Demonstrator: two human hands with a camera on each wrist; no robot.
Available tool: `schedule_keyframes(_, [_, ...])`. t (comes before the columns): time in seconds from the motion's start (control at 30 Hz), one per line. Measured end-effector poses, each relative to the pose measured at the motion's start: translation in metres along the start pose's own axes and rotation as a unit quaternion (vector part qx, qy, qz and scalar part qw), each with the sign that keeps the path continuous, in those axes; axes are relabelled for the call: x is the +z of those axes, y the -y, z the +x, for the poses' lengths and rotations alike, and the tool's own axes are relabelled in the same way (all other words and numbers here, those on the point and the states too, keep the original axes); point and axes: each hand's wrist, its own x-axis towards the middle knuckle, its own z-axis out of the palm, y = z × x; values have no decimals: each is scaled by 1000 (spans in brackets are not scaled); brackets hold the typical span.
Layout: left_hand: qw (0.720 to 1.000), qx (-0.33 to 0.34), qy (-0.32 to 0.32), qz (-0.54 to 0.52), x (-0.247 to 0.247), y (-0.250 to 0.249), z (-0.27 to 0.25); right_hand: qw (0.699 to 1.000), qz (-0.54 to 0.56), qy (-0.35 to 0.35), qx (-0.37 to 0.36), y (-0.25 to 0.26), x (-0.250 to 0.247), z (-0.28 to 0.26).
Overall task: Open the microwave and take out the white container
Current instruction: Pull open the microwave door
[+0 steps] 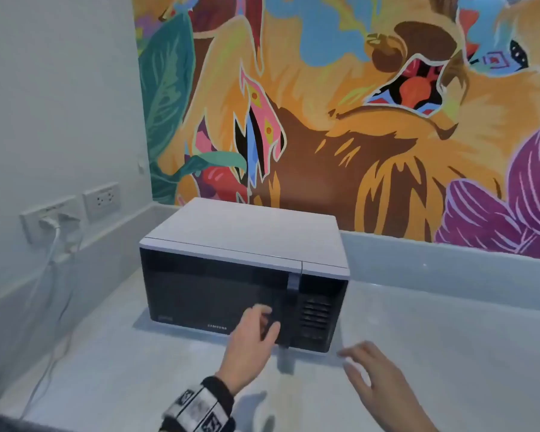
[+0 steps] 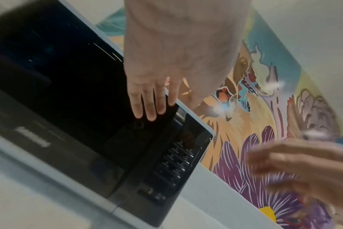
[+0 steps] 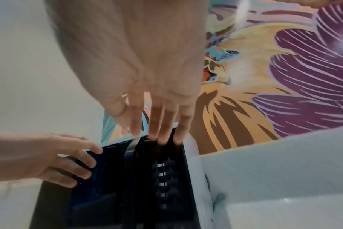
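A microwave with a white top and a black glass front stands on the counter, its door shut. A vertical dark handle runs between the door and the button panel. My left hand reaches to the door just left of the handle. In the left wrist view its straight fingers lie against the dark glass. My right hand hovers with spread fingers over the counter by the microwave's lower right corner and holds nothing. The white container is not visible behind the dark door.
Wall sockets with white plugs and cords sit on the left wall. A colourful mural covers the back wall above a low ledge. Pale counter stretches to the right and front of the microwave.
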Motion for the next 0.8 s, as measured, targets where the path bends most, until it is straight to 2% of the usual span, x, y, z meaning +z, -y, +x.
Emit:
schedule_keyframes(0.07, [998,-13,-37,-38,16,-22,28,996,-66,-60,-23,13,-9,46])
schedule_keyframes(0.13, [996,-55,-34,-63,30,-44,51,984,-113,-134,-16,15,-12,92])
schedule_keyframes(0.27, [976,-139,-42,-165,57,-50,67,984,-151,-95,0,5,9,137])
schedule_keyframes(0.37, [961,-196,-72,-184,68,-55,72,986,-145,-80,-7,1,14,150])
schedule_keyframes(0.47, [961,-196,-111,-159,71,-57,76,987,-137,-86,-14,3,12,152])
schedule_keyframes(0.63, [955,-208,-135,-161,74,-60,78,984,-149,-93,-12,5,8,157])
schedule_keyframes(0.7, [955,-206,-146,-157,70,-62,68,983,-149,-107,-9,3,8,157])
schedule_keyframes(0.8, [968,-164,-133,-135,57,-54,35,984,-132,-122,-8,2,11,156])
